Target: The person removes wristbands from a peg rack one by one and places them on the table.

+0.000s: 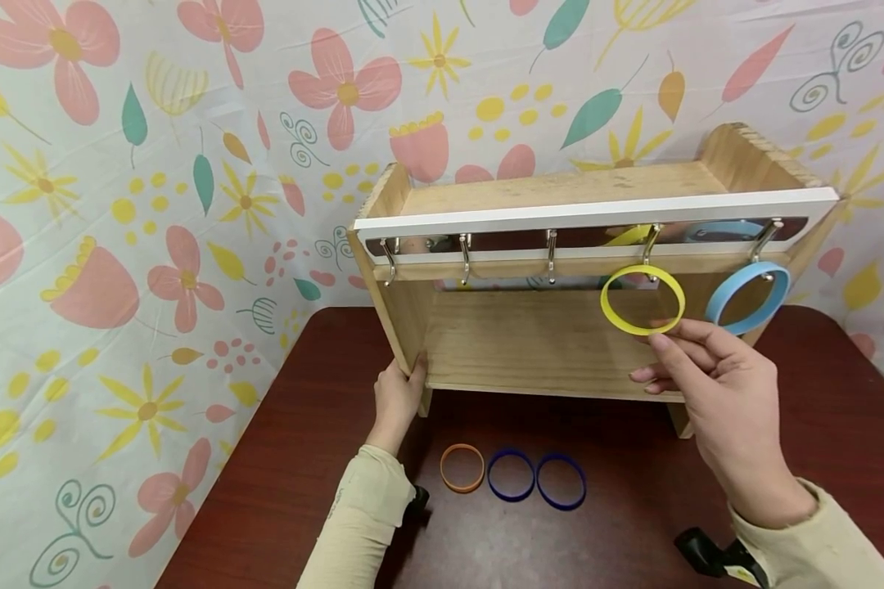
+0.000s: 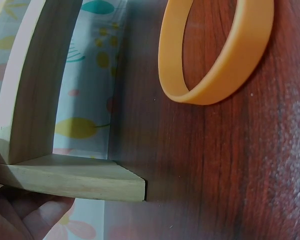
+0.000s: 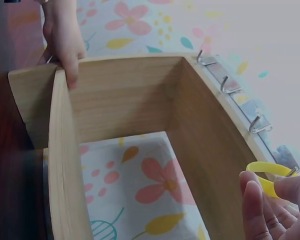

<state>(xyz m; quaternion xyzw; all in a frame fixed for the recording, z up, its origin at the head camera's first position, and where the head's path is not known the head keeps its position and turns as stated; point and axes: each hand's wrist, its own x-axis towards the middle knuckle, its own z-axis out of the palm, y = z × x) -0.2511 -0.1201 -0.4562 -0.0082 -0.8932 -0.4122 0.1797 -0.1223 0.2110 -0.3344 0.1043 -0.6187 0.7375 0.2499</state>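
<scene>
yellow ring (image 1: 631, 328), one: pinched low in the grip of the right hand (image 1: 729, 384), just at a hook (image 1: 650, 245), presumably so its top is left free. wooden rack (image 1: 523, 343), one: clasped low down by the left hand (image 1: 398, 397), seemingly for steadiness.

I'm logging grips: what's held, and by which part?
Right hand: yellow band, by its lower edge. Left hand: wooden shelf, by its lower left corner.

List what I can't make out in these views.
Head: wooden shelf, lower right corner behind the right hand.
Left wrist: orange wristband, cut off by the upper edge.
Left wrist: left hand, partly behind the wooden shelf.
Right wrist: yellow wristband, partly behind the right thumb.
</scene>
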